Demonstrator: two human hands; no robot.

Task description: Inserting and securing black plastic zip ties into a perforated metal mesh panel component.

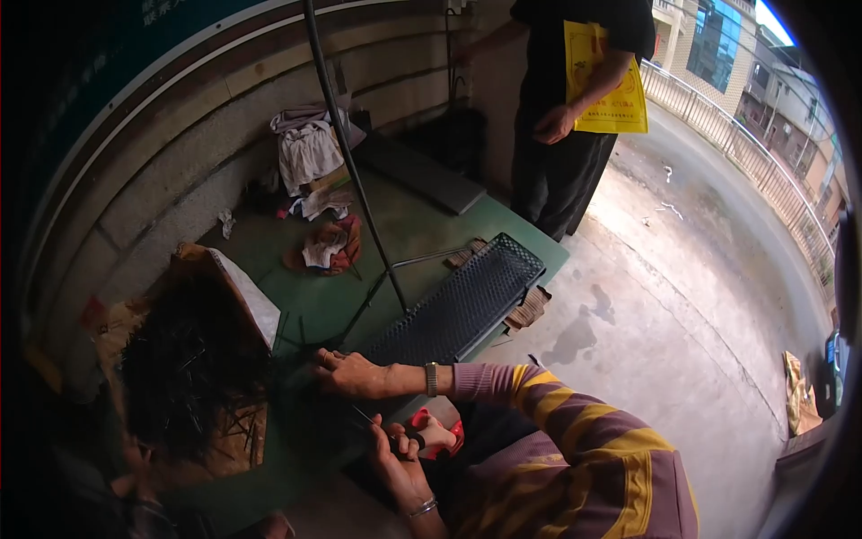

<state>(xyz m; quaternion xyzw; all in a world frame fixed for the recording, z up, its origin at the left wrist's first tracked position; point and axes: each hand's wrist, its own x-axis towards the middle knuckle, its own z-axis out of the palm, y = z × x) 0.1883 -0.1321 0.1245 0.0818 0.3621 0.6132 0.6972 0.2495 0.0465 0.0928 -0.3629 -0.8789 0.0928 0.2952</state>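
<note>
My right hand [355, 374], with a watch on its wrist, reaches over the green table beside the near end of a long black mesh tray [467, 292]. Its fingers are bent together over a dark patch, and what they grip is too dark to make out. Lower down, my left hand [400, 463], wearing a bracelet, is closed with the palm turned up. From it a thin rod [362, 414] points toward the right hand; something black shows among its fingers. Left of both hands, a heap of thin black sticks [184, 368] lies in an opened cardboard box [242, 436].
A black pole [346, 148] slants down to the green table [530, 235]. Crumpled cloths [310, 153], a red bag [346, 251] and a dark flat board [422, 171] lie toward the wall. A person [561, 117] holding a yellow bag [615, 99] stands at the far edge.
</note>
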